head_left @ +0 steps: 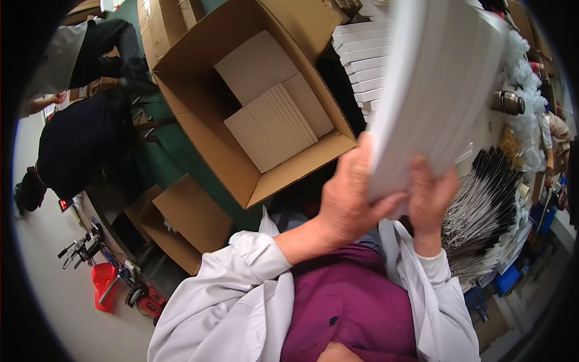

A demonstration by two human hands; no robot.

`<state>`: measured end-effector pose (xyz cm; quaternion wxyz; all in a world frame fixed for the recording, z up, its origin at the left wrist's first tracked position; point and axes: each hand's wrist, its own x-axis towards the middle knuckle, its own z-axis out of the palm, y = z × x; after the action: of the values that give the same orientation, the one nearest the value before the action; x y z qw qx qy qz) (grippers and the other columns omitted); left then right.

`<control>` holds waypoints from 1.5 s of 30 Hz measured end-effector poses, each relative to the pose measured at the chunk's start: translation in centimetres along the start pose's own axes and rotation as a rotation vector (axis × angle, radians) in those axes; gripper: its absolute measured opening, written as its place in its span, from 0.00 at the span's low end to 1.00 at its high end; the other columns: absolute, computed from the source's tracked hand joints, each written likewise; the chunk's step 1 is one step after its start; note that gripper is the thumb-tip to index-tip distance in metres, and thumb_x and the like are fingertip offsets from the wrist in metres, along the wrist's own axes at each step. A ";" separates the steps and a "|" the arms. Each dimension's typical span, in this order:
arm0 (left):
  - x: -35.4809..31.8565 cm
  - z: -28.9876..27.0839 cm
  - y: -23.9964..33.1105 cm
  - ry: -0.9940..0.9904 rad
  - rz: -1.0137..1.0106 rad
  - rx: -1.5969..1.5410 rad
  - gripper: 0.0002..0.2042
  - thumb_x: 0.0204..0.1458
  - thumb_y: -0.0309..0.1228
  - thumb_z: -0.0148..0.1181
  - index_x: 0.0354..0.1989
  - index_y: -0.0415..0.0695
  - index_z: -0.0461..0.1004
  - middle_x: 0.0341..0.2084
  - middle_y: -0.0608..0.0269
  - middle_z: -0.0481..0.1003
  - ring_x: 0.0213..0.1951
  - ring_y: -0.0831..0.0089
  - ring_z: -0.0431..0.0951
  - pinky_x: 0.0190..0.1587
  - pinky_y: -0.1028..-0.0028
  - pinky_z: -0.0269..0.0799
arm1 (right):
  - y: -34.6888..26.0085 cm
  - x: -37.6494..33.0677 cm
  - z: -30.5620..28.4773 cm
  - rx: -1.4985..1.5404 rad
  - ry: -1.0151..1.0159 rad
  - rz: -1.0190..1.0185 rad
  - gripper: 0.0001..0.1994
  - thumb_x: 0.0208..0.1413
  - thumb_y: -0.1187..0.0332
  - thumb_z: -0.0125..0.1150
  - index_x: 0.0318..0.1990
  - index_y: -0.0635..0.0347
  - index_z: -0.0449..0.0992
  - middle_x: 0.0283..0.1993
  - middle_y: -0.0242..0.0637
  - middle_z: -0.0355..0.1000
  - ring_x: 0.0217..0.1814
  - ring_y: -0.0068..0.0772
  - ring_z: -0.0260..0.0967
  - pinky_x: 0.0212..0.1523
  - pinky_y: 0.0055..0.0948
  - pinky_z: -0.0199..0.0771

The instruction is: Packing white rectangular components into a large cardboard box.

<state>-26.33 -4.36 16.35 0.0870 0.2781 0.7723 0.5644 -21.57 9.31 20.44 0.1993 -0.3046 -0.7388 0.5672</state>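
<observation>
A stack of long, flat white boxes (437,90) is raised over the right side, blurred at its top. My left hand (350,193) presses on its left lower edge, fingers closed against it. On the lower front of the same stack, my right hand (429,193) grips with bent fingers. To the left stands a large open cardboard carton (202,130). Flat white boxes (271,127) lie inside it, some packed side by side in a row. Behind the held stack, more white boxes (365,63) are piled on the table, partly hidden.
A bundle of thin metal wires (482,202) lies at right, near a steel flask (509,102) and clear plastic bags (522,127). A smaller open carton (190,214) sits lower left, with a red bag (104,286) beyond. Another person in dark clothing (84,142) bends over at far left.
</observation>
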 end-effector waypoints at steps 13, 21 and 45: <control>-4.4 -5.8 -15.8 0.296 -0.746 -0.104 0.36 0.56 0.44 0.68 0.66 0.36 0.60 0.50 0.47 0.76 0.50 0.59 0.80 0.52 0.63 0.76 | 13.1 3.9 20.6 -0.385 -0.598 0.241 0.39 0.52 0.46 0.70 0.58 0.75 0.67 0.50 0.59 0.76 0.52 0.52 0.78 0.55 0.41 0.76; -1.7 -0.6 -26.5 0.283 -0.800 -0.297 0.29 0.57 0.46 0.66 0.57 0.35 0.68 0.45 0.52 0.78 0.45 0.70 0.79 0.48 0.69 0.75 | 19.8 9.7 23.2 -0.681 -0.609 0.319 0.43 0.50 0.46 0.69 0.62 0.74 0.62 0.56 0.64 0.72 0.59 0.59 0.73 0.60 0.45 0.73; -4.1 8.2 -40.5 0.322 -0.928 -0.630 0.30 0.54 0.43 0.70 0.58 0.37 0.69 0.48 0.55 0.78 0.48 0.69 0.78 0.52 0.69 0.74 | 35.1 11.3 25.5 -0.937 -0.609 0.333 0.36 0.63 0.44 0.51 0.62 0.72 0.65 0.56 0.66 0.72 0.61 0.65 0.69 0.62 0.50 0.68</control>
<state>-32.62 -8.18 -24.51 0.2852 -0.2181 0.6116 0.7050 -38.35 4.68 -20.89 -0.2698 -0.2957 -0.8771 0.2656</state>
